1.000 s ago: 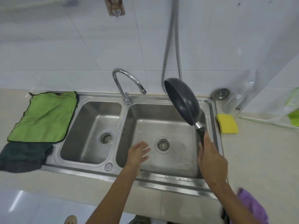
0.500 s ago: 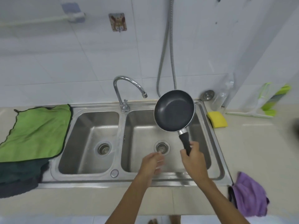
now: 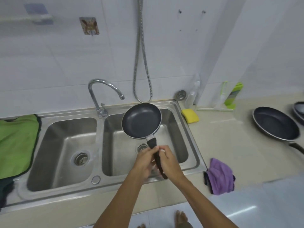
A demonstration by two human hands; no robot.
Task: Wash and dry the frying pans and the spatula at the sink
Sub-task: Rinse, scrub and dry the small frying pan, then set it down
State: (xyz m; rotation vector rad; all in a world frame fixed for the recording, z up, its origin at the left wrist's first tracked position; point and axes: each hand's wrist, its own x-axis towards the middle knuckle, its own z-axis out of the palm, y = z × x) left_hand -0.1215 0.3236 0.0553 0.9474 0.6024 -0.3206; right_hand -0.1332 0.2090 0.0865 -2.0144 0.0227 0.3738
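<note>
A small dark frying pan (image 3: 141, 120) hangs over the right basin of the steel double sink (image 3: 98, 145), its inside facing up. Its black handle runs down between my hands. My right hand (image 3: 169, 160) grips the handle from the right, and my left hand (image 3: 144, 160) holds it from the left, fingers curled round it. A larger dark frying pan (image 3: 275, 123) lies on the counter at the right, with another pan (image 3: 299, 109) partly cut off at the frame edge. No spatula is visible.
A curved tap (image 3: 102, 96) stands between the basins, not running. A yellow sponge (image 3: 190, 116) lies right of the sink, a purple cloth (image 3: 220, 176) at the counter's front edge, a green cloth (image 3: 16, 143) on the left. A clear bottle (image 3: 192, 94) stands in the corner.
The pan has tipped from upright on edge to nearly flat, inside up. My left hand came up from the basin and took hold of the handle beside my right hand.
</note>
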